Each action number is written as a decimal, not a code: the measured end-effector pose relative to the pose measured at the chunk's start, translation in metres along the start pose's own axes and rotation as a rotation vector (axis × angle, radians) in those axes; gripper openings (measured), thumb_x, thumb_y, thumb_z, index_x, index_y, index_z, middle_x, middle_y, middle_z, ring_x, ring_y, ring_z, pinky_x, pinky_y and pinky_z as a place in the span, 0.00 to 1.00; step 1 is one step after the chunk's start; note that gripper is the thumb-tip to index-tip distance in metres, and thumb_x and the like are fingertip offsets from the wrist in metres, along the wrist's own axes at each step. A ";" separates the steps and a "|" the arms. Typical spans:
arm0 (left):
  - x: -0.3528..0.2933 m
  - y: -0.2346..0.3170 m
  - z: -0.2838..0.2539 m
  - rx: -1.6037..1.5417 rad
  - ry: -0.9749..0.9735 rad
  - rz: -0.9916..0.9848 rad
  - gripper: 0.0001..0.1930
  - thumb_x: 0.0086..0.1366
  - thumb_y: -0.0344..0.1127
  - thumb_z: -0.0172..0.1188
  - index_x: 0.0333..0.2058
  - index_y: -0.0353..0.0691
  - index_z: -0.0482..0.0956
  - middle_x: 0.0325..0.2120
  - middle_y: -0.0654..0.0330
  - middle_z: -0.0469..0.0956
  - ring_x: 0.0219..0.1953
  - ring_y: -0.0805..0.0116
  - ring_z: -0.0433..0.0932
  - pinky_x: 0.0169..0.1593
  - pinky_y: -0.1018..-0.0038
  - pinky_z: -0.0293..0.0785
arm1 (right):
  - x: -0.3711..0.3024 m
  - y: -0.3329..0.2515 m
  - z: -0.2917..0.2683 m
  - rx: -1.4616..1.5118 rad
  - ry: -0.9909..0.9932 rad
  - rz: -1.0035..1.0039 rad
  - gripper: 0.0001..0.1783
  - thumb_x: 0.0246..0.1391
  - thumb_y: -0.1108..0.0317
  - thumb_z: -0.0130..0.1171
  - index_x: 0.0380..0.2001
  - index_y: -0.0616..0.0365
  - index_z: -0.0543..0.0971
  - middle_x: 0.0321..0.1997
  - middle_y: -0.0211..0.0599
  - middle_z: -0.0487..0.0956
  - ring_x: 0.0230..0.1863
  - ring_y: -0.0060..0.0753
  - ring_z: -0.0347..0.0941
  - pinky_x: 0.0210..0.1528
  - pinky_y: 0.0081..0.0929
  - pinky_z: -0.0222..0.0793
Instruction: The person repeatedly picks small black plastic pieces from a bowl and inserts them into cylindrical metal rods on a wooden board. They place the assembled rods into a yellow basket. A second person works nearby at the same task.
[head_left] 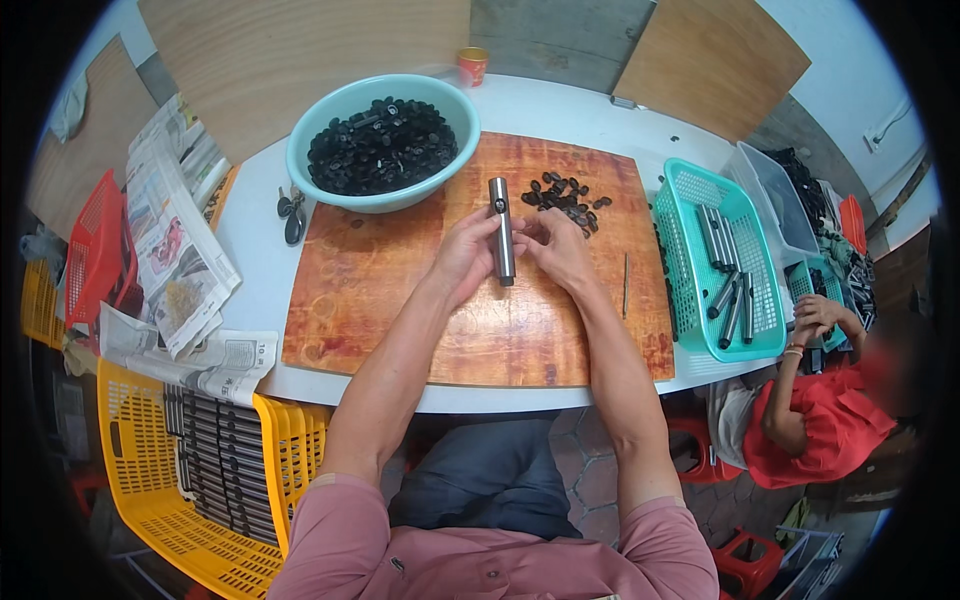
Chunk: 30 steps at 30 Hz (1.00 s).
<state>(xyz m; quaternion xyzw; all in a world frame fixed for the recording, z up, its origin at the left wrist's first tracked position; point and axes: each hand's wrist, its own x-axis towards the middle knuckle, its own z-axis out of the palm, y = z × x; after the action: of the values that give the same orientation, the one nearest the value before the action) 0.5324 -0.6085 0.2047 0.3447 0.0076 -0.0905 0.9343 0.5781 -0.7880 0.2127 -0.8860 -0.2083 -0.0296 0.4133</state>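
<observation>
Upright in front of me, over the wooden board [440,345], is a silver-grey metal tube [503,245] with a dark lower end and a small black oval piece near its top. My left hand [466,252] is closed round it from the left, with the thumb on its upper part. Just right of the tube, my right hand [560,250] has its fingers curled together close to it. What those fingers hold, if anything, is hidden. Beyond that hand lies a loose pile of small black oval pieces [572,200].
A pale green basin [300,160] full of black pieces stands back left, near keys [293,215]. A thin rod [627,285] lies right. A green basket [770,300] holds several tubes. A yellow crate [125,420] holds stacked tubes. A person in red [830,425] sits at right.
</observation>
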 end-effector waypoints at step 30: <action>-0.002 0.002 0.002 0.063 0.058 -0.027 0.16 0.79 0.37 0.45 0.58 0.34 0.68 0.44 0.51 0.78 0.39 0.64 0.79 0.44 0.67 0.80 | -0.002 0.007 -0.008 -0.037 0.106 -0.073 0.14 0.50 0.69 0.67 0.41 0.63 0.83 0.39 0.43 0.80 0.36 0.39 0.80 0.41 0.35 0.75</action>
<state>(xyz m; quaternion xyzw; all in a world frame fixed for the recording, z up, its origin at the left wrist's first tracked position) 0.5304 -0.6081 0.2079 0.3765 0.0364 -0.0936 0.9210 0.5796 -0.7985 0.2127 -0.8826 -0.2175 -0.0952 0.4057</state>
